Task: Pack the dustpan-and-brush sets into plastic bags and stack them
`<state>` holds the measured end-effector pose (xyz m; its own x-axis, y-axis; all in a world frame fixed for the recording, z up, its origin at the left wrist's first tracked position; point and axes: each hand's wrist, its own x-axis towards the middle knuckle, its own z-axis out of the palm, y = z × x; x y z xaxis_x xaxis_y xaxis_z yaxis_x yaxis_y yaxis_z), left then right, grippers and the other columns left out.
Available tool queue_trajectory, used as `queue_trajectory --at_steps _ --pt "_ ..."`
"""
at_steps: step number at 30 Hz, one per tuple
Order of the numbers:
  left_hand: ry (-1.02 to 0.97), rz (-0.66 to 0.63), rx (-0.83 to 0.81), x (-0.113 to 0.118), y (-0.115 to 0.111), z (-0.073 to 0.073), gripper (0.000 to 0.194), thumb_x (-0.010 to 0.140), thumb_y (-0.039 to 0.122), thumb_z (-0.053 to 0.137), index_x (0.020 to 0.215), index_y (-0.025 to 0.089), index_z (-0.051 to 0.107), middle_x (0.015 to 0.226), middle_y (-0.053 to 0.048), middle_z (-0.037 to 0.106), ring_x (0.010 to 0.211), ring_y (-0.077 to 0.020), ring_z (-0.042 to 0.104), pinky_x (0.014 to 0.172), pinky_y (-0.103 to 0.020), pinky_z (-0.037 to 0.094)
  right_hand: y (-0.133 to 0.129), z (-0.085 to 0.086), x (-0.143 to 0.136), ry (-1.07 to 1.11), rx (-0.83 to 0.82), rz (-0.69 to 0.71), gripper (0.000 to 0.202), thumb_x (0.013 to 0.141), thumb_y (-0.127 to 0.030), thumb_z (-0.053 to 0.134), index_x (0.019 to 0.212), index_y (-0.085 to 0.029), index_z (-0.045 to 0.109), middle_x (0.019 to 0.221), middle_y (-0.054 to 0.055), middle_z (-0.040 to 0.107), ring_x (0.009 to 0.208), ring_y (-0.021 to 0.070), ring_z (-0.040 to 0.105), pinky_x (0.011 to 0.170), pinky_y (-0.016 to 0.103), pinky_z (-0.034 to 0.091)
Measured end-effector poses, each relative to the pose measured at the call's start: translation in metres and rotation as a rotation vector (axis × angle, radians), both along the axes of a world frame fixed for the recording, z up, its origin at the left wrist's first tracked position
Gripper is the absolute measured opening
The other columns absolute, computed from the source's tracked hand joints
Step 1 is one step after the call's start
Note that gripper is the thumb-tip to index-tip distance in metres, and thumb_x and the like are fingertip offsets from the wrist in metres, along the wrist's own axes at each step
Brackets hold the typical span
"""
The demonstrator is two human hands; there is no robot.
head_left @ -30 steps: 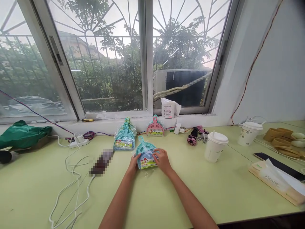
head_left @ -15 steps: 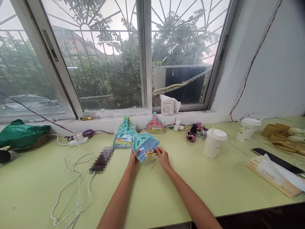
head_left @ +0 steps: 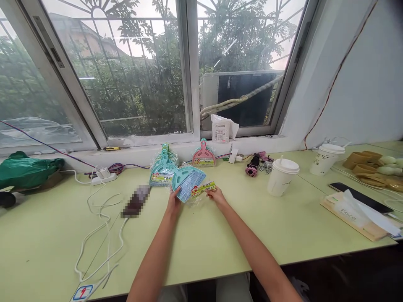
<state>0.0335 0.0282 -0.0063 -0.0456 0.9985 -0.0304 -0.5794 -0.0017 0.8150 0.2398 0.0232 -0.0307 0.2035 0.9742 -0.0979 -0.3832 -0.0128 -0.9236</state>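
Note:
A turquoise toy-sized dustpan with a blue-bristled brush [head_left: 187, 181] is tilted above the table, and my left hand [head_left: 174, 202] is closed on its lower left edge. My right hand [head_left: 216, 196] pinches the end of a yellow-green printed label card [head_left: 203, 189], which sticks out past the bristles. Clear plastic wrap hangs crumpled under the card. Just behind stands a row of wrapped turquoise and green dustpan sets [head_left: 162, 170]. Against the wall leans a pink dustpan set [head_left: 204, 156].
Left on the table [head_left: 132, 256] are a blurred-out phone [head_left: 136, 201], white cables and a power strip [head_left: 103, 179]. To the right stand a folding umbrella [head_left: 252, 167], two lidded cups, the nearer cup [head_left: 282, 178] closest, a tissue pack [head_left: 352, 216] and a dark phone [head_left: 360, 197].
The label card has slid out to the right from over the bristles with my right hand. My left hand keeps its hold on the dustpan set. The camera view has tipped downward.

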Motion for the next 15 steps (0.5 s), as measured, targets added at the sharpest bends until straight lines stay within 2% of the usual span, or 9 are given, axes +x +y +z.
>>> queue_trajectory --at_steps 2,7,9,12,15 --pt "-0.01 0.027 -0.003 -0.004 0.004 -0.002 0.053 0.074 0.024 0.066 0.124 0.028 0.049 0.126 -0.007 0.056 0.113 -0.0223 0.056 0.087 -0.031 0.052 0.002 0.003 0.011 0.002 -0.012 -0.033 0.036 0.046 -0.024 0.082 0.071 -0.016 0.057 0.061 0.0 0.065 0.048 0.0109 0.057 0.042 0.019 0.041" --pt "-0.029 0.087 -0.034 -0.011 0.009 -0.005 0.045 0.077 0.023 0.063 0.121 0.024 0.052 0.123 -0.009 0.059 0.111 -0.0211 0.057 0.085 -0.03 0.052 0.006 0.009 0.053 0.224 -0.051 -0.473 0.021 0.063 -0.026 0.072 0.071 -0.019 0.055 0.062 -0.001 0.064 0.052 0.0104 0.061 0.047 0.019 0.048" --pt "-0.037 0.089 -0.049 -0.011 0.009 -0.005 0.043 0.078 0.023 0.062 0.12 0.024 0.052 0.122 -0.008 0.059 0.11 -0.0205 0.058 0.084 -0.029 0.052 0.006 0.011 0.065 0.271 -0.052 -0.559 0.016 0.07 -0.03 0.065 0.073 -0.02 0.052 0.065 -0.001 0.065 0.057 0.0111 0.064 0.051 0.019 0.051" --pt "-0.029 0.069 -0.069 -0.007 0.008 -0.003 0.043 0.078 0.022 0.061 0.12 0.025 0.052 0.12 -0.008 0.061 0.107 -0.02 0.06 0.082 -0.029 0.053 0.003 0.014 0.06 0.259 -0.043 -0.472 0.018 0.075 -0.037 0.06 0.074 -0.02 0.055 0.067 0.002 0.067 0.058 0.0137 0.066 0.051 0.022 0.052" --pt "-0.004 0.045 -0.071 -0.002 0.004 0.0 0.045 0.077 0.023 0.063 0.121 0.026 0.052 0.118 -0.008 0.062 0.104 -0.0196 0.062 0.08 -0.029 0.053 -0.002 0.019 0.031 0.13 0.055 -0.29 0.028 0.073 -0.046 0.062 0.076 -0.018 0.061 0.065 0.003 0.067 0.049 0.0124 0.063 0.047 0.022 0.05"
